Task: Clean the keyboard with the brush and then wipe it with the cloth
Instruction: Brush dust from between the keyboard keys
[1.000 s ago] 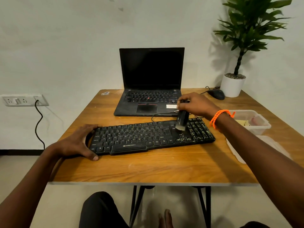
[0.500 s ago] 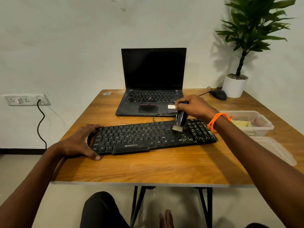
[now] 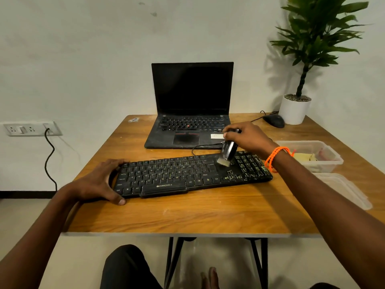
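Brushing underway | right hand [image 3: 248, 138] grips brush [image 3: 227, 153] on keyboard [image 3: 193, 174] right end | left hand [image 3: 93, 182] steadies left end, fingers spread | cloth wipe pending

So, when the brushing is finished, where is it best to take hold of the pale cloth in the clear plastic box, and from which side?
Probably pinch the pale folded cloth on its raised top fold, coming straight down from above: the clear plastic box is open on top and its walls block the sides. The right hand, nearer to it, holds the black brush.
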